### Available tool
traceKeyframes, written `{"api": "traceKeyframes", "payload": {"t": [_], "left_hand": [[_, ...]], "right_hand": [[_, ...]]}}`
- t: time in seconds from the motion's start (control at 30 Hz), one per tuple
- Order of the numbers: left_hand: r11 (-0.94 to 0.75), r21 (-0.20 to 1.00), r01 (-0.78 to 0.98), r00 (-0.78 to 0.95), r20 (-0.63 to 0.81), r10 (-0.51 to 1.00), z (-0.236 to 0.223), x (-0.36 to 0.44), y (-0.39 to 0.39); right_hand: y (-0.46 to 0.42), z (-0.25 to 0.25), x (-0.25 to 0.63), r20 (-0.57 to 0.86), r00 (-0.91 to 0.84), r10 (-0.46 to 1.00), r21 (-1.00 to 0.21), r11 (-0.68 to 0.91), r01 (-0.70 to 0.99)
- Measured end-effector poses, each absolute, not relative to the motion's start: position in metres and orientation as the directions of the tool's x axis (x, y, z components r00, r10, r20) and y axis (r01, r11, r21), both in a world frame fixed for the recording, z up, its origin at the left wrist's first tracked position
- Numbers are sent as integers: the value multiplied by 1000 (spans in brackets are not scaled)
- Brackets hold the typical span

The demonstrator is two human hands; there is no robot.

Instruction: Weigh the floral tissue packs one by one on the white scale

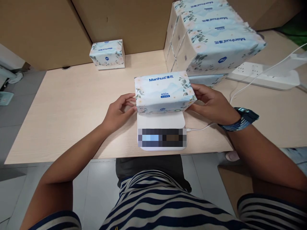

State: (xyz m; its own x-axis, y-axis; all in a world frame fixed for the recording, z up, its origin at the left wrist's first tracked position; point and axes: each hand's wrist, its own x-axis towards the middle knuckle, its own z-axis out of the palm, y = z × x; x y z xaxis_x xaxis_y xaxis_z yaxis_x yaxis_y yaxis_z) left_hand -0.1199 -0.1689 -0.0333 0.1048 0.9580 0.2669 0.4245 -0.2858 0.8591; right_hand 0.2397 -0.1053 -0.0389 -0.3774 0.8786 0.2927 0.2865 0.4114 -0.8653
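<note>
A pack of tissues [165,92], white and pale blue with a floral print, is between my two hands over a white digital scale [161,119]. My left hand [121,110] has its fingertips at the pack's left end. At the right end, my right hand [212,103] grips the pack between thumb and fingers, with some fingertips hidden behind it. The pack covers the back of the scale, and I cannot tell whether it rests fully on it. The scale's display at the front is blurred out. A white cable [201,127] plugs into the scale's right side.
Several matching tissue packs [216,41] are stacked at the back right. A single pack [107,56] stands at the back left against a cardboard panel [129,22]. A white power strip [266,75] lies on the right of the wooden table [72,111], whose front edge is near my body.
</note>
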Motion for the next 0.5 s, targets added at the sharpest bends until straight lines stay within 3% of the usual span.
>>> {"api": "traceKeyframes", "payload": {"t": [0.5], "left_hand": [[-305,783,543,208,226,952,-19,-127,-173]], "right_hand": [[-106,-37,240,271,-390,880,-860,403,313]]}}
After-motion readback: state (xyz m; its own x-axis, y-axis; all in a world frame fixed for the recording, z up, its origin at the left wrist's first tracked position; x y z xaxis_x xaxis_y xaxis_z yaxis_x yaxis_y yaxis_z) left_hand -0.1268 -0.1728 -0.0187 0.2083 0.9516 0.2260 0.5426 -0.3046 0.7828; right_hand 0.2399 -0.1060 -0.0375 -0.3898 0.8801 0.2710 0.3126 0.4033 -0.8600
